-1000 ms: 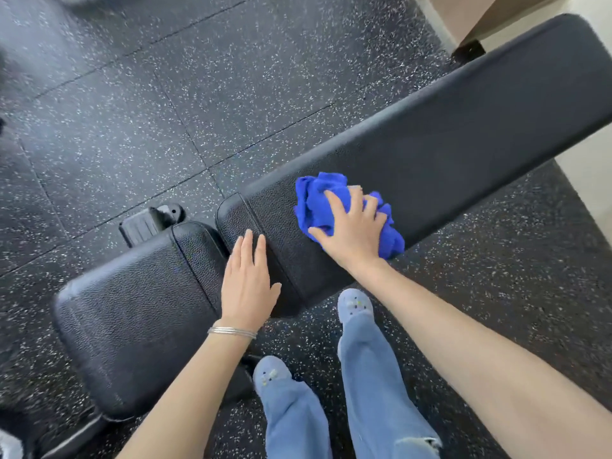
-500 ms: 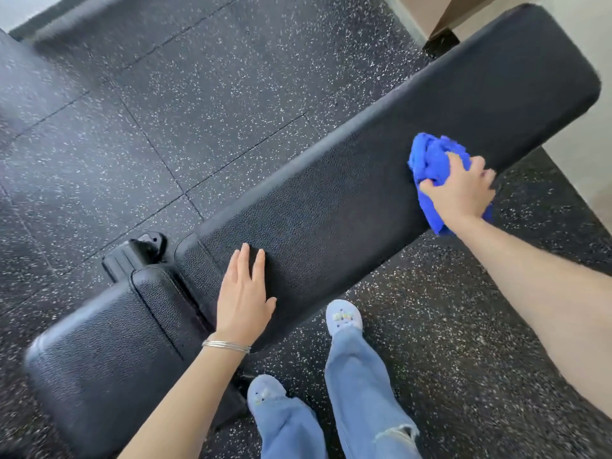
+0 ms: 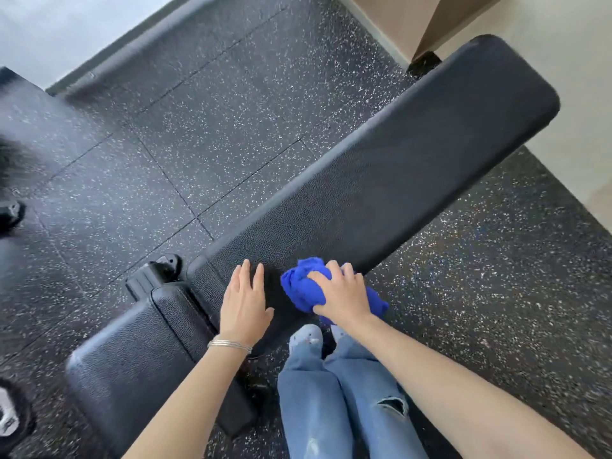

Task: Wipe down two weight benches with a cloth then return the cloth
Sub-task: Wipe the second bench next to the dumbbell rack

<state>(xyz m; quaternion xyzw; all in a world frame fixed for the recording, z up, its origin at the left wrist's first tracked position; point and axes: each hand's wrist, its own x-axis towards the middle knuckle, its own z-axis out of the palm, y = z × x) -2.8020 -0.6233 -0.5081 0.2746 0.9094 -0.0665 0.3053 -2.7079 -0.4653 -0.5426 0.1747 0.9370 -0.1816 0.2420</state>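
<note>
A black padded weight bench (image 3: 397,180) runs diagonally from lower left to upper right, its long back pad joined to a shorter seat pad (image 3: 132,359). My right hand (image 3: 344,298) presses a bunched blue cloth (image 3: 303,288) onto the near end of the long pad, at its front edge. My left hand (image 3: 243,301) lies flat, fingers apart, on the same pad just left of the cloth, a silver bracelet on the wrist. Only one bench is in view.
Black speckled rubber floor tiles (image 3: 198,120) surround the bench. A bench foot or wheel bracket (image 3: 154,274) sticks out behind the seat gap. A pale wall and beige corner (image 3: 430,21) stand at the upper right. My legs in jeans (image 3: 334,392) stand against the bench's front.
My right hand has swept the cloth back from the far right part of the long pad to its near end, beside my left hand. The left hand stayed planted on the pad.
</note>
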